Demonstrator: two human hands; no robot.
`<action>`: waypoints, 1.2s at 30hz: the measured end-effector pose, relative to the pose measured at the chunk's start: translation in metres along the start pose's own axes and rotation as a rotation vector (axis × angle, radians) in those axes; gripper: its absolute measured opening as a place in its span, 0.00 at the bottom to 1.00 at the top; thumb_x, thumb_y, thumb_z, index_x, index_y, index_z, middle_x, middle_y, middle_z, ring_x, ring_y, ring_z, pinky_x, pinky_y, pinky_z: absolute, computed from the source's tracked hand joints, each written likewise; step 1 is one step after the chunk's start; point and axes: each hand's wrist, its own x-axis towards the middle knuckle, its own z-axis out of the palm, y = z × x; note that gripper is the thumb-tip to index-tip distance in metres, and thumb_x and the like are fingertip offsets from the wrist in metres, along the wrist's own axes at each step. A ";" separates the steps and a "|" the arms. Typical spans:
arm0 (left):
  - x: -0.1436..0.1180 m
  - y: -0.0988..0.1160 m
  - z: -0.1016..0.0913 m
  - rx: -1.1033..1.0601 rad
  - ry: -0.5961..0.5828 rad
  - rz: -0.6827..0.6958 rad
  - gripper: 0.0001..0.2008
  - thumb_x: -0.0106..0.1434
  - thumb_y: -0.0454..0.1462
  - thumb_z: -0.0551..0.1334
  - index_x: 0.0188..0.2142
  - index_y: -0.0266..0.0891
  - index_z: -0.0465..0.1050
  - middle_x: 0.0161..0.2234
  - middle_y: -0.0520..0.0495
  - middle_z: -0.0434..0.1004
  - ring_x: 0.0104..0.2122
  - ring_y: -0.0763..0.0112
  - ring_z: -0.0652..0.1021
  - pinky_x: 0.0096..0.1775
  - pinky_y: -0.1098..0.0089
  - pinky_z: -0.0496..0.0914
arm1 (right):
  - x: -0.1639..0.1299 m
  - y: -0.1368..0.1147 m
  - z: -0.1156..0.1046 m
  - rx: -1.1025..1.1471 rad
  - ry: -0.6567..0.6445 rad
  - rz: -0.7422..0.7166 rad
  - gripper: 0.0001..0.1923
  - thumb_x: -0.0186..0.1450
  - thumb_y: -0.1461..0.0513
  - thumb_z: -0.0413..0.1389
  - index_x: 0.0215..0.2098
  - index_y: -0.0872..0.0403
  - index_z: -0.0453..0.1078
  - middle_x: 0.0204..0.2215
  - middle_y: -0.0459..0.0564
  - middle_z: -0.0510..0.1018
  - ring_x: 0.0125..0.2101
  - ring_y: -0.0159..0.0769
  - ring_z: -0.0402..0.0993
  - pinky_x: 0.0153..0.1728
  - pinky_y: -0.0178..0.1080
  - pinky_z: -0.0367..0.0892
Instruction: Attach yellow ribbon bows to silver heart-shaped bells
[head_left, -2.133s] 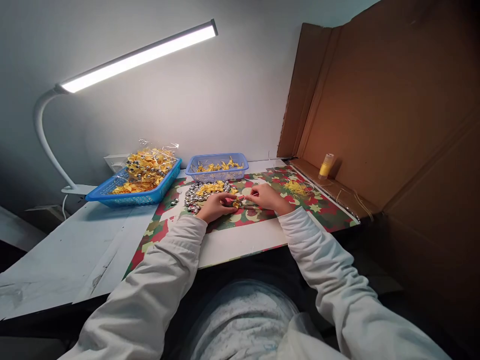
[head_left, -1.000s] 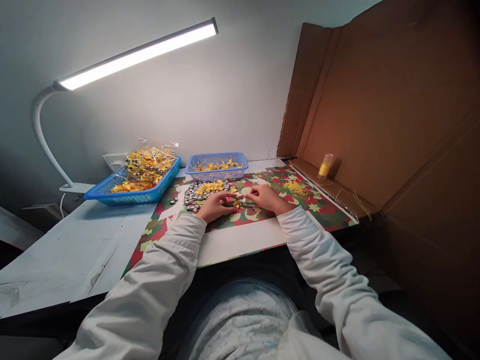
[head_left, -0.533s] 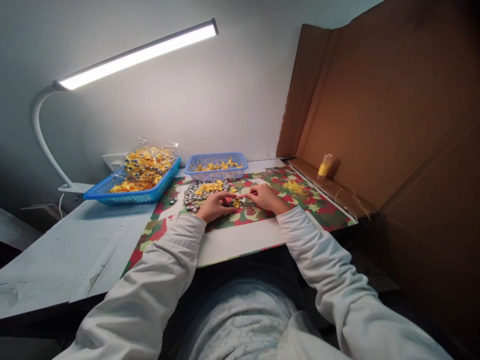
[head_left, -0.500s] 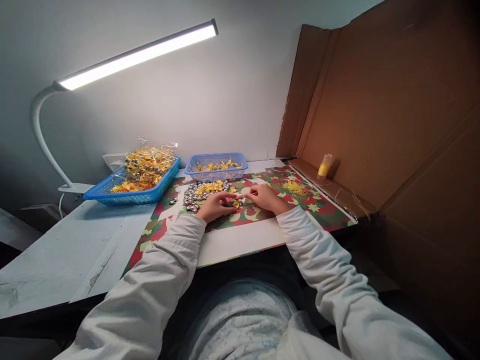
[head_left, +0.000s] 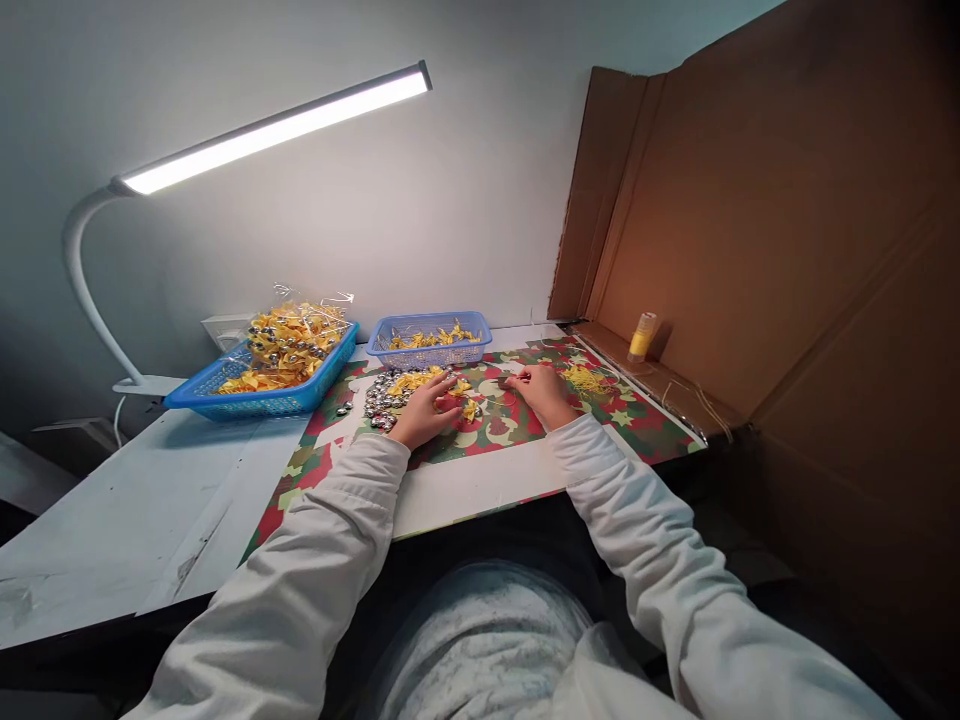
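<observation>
My left hand (head_left: pixel 426 412) rests beside a heap of shiny silver beads or bells (head_left: pixel 379 400), its fingers apart over the near right side of the heap. Yellow ribbon-like pieces (head_left: pixel 411 382) lie on top of that heap. Just right of the left fingertips sits a small yellow piece with a silver ball (head_left: pixel 471 411). My right hand (head_left: pixel 541 394) is over the patterned sheet (head_left: pixel 499 432), thumb and fingertips pinched together. Whatever is in that pinch is too small to make out. A tangle of thin yellow strings (head_left: pixel 585 380) lies right of this hand.
A blue basket (head_left: pixel 300 400) piled with bagged yellow pieces stands at left. Behind the heap is a smaller lavender-blue basket (head_left: pixel 431 355) with yellow pieces. A lamp (head_left: pixel 277 128) arches above. Cardboard (head_left: pixel 750 220) walls the right side, with a yellow-and-clear tube (head_left: pixel 642 338) on its ledge.
My hands, which met over the small yellow piece, have moved apart. The left has opened toward the heap; the right has drawn back, still pinched. The view has shifted slightly.
</observation>
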 end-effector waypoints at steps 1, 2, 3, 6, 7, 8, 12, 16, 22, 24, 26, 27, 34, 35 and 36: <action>0.001 -0.001 0.000 0.031 0.032 0.007 0.22 0.54 0.42 0.65 0.49 0.40 0.75 0.54 0.39 0.71 0.55 0.52 0.70 0.57 0.55 0.63 | 0.002 0.002 0.003 -0.023 0.001 0.003 0.14 0.60 0.50 0.62 0.30 0.53 0.78 0.32 0.54 0.79 0.35 0.41 0.72 0.32 0.38 0.59; 0.001 -0.002 0.000 0.060 0.066 0.006 0.19 0.55 0.41 0.64 0.46 0.40 0.77 0.51 0.39 0.72 0.53 0.53 0.71 0.56 0.55 0.64 | 0.003 0.003 0.005 -0.047 0.003 -0.003 0.15 0.59 0.50 0.62 0.30 0.54 0.78 0.33 0.56 0.79 0.37 0.42 0.72 0.34 0.39 0.60; 0.002 -0.002 -0.001 0.085 0.096 -0.001 0.15 0.55 0.41 0.63 0.42 0.40 0.77 0.48 0.39 0.74 0.50 0.54 0.73 0.54 0.56 0.66 | 0.004 0.004 0.007 -0.071 0.011 -0.014 0.14 0.58 0.51 0.63 0.30 0.54 0.78 0.35 0.57 0.78 0.39 0.44 0.71 0.35 0.39 0.60; 0.002 -0.001 -0.002 0.143 0.126 -0.032 0.08 0.56 0.41 0.61 0.31 0.40 0.76 0.35 0.43 0.74 0.38 0.60 0.75 0.45 0.60 0.69 | 0.002 -0.004 0.011 -0.086 0.057 -0.089 0.12 0.58 0.54 0.63 0.34 0.54 0.78 0.42 0.59 0.76 0.46 0.48 0.68 0.40 0.42 0.61; 0.002 -0.001 -0.003 0.154 0.122 -0.038 0.07 0.56 0.41 0.61 0.28 0.40 0.75 0.32 0.44 0.74 0.35 0.61 0.74 0.43 0.61 0.69 | -0.001 -0.009 0.011 -0.061 0.049 -0.135 0.11 0.60 0.55 0.62 0.36 0.54 0.78 0.43 0.58 0.76 0.47 0.47 0.68 0.42 0.42 0.61; 0.002 0.000 -0.003 0.162 0.119 -0.040 0.07 0.55 0.40 0.61 0.27 0.40 0.74 0.30 0.45 0.73 0.34 0.61 0.74 0.41 0.62 0.68 | -0.004 -0.017 0.012 -0.027 0.014 -0.184 0.11 0.62 0.55 0.60 0.38 0.53 0.77 0.43 0.57 0.76 0.46 0.46 0.68 0.42 0.42 0.60; 0.001 0.001 -0.004 0.172 0.150 -0.054 0.05 0.53 0.38 0.60 0.24 0.41 0.71 0.28 0.46 0.73 0.33 0.61 0.73 0.40 0.62 0.67 | -0.018 -0.046 0.013 0.004 -0.264 -0.331 0.12 0.59 0.54 0.60 0.35 0.54 0.75 0.33 0.51 0.79 0.37 0.41 0.72 0.43 0.43 0.59; 0.002 -0.001 -0.003 0.138 0.210 -0.085 0.03 0.53 0.38 0.60 0.25 0.41 0.70 0.29 0.46 0.75 0.33 0.62 0.74 0.38 0.63 0.68 | -0.024 -0.051 0.015 0.028 -0.323 -0.407 0.04 0.58 0.62 0.59 0.31 0.55 0.72 0.32 0.50 0.79 0.35 0.38 0.72 0.39 0.39 0.58; 0.005 -0.001 -0.004 -0.075 0.270 -0.163 0.05 0.55 0.37 0.58 0.31 0.40 0.72 0.32 0.46 0.78 0.32 0.65 0.75 0.37 0.64 0.70 | -0.016 -0.038 0.017 0.394 -0.380 -0.498 0.03 0.58 0.68 0.55 0.31 0.56 0.70 0.33 0.48 0.77 0.30 0.30 0.69 0.32 0.33 0.62; 0.004 0.003 -0.005 -0.228 0.233 -0.196 0.08 0.55 0.39 0.60 0.34 0.40 0.72 0.31 0.47 0.77 0.30 0.67 0.75 0.35 0.65 0.70 | -0.015 -0.038 0.017 0.543 -0.293 -0.517 0.02 0.59 0.65 0.55 0.32 0.56 0.69 0.34 0.49 0.77 0.32 0.31 0.70 0.34 0.33 0.64; 0.002 0.010 -0.005 -0.403 0.119 -0.187 0.14 0.53 0.43 0.63 0.37 0.39 0.71 0.29 0.49 0.76 0.28 0.69 0.75 0.32 0.67 0.70 | -0.016 -0.040 0.017 0.649 -0.181 -0.517 0.03 0.59 0.63 0.57 0.32 0.55 0.69 0.34 0.48 0.77 0.33 0.32 0.70 0.37 0.34 0.65; 0.001 0.014 -0.005 -0.478 0.056 -0.168 0.17 0.52 0.45 0.65 0.39 0.39 0.70 0.29 0.50 0.75 0.27 0.70 0.75 0.31 0.68 0.70 | -0.017 -0.041 0.016 0.684 -0.135 -0.515 0.03 0.59 0.62 0.58 0.31 0.55 0.69 0.33 0.48 0.77 0.34 0.32 0.70 0.37 0.35 0.65; -0.003 0.030 0.000 -0.547 0.065 -0.086 0.20 0.54 0.52 0.65 0.35 0.39 0.70 0.24 0.53 0.71 0.23 0.74 0.72 0.28 0.71 0.69 | -0.025 -0.045 0.017 0.613 0.039 -0.592 0.01 0.59 0.64 0.57 0.29 0.53 0.69 0.33 0.49 0.78 0.38 0.37 0.72 0.44 0.40 0.63; -0.003 0.030 0.000 -0.517 0.101 -0.080 0.19 0.54 0.52 0.64 0.33 0.39 0.70 0.24 0.52 0.72 0.24 0.73 0.72 0.28 0.70 0.69 | -0.026 -0.045 0.017 0.562 0.077 -0.590 0.01 0.58 0.65 0.57 0.29 0.52 0.69 0.34 0.49 0.78 0.39 0.38 0.71 0.44 0.40 0.63; -0.003 0.029 0.000 -0.483 0.138 -0.073 0.19 0.54 0.52 0.64 0.32 0.39 0.70 0.25 0.51 0.73 0.25 0.73 0.73 0.29 0.70 0.70 | -0.028 -0.045 0.017 0.507 0.115 -0.587 0.02 0.58 0.64 0.57 0.30 0.52 0.68 0.35 0.50 0.77 0.39 0.38 0.70 0.43 0.40 0.62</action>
